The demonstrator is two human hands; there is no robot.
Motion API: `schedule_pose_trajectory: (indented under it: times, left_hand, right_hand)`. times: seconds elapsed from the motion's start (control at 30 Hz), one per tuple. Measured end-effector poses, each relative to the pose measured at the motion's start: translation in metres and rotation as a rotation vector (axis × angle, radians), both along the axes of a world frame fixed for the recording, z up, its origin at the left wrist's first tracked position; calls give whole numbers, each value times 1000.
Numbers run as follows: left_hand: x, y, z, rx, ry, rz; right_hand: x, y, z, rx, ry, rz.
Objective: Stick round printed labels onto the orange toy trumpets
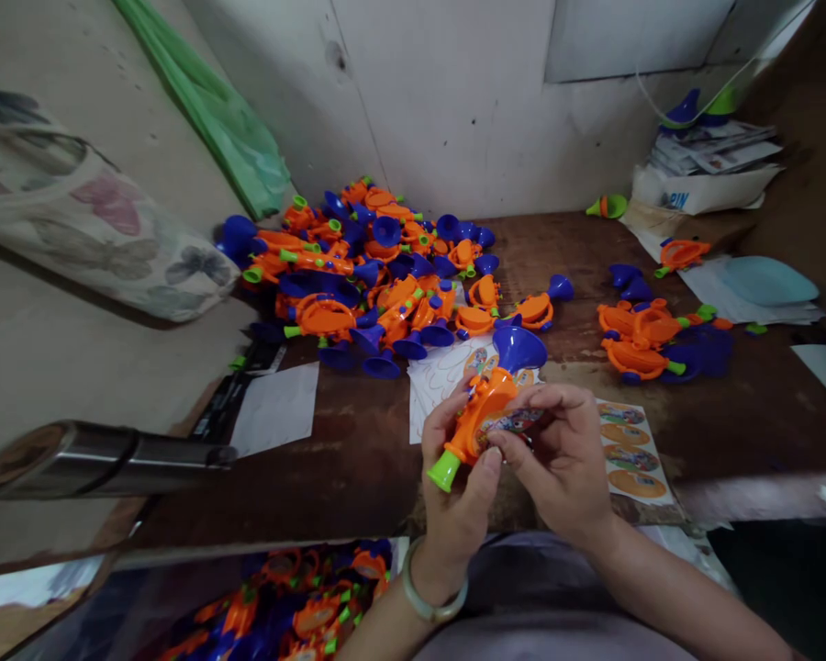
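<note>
while the left hand (454, 468) grips the orange toy trumpet (485, 404) steady above the near tabletop (358, 459), the right hand (564, 459) fingers pinch a sticker (516, 422) against its side.

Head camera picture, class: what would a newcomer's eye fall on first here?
First, the orange toy trumpet with a blue bell, held at centre by the left hand while the right hand presses a sticker onto it. Behind, a pile of trumpets covers the wooden table.

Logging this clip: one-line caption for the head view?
Both hands hold an orange toy trumpet over a wooden table.
</note>
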State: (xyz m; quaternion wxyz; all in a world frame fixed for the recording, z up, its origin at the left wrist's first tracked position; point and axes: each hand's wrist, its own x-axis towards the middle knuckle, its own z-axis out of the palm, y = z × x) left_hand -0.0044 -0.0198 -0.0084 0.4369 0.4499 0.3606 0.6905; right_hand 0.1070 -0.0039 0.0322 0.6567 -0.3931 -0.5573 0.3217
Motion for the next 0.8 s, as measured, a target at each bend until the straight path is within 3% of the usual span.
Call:
schedule_pose_trajectory:
  times: [0.6, 0.8]
  left_hand:
    - [-2, 1, -6, -47, -13, 44]
    - [-2, 1, -11, -53, -21, 98]
  right_hand:
    - [3, 3, 2, -42, 53, 76]
    - [2, 5, -5, 14, -50, 55]
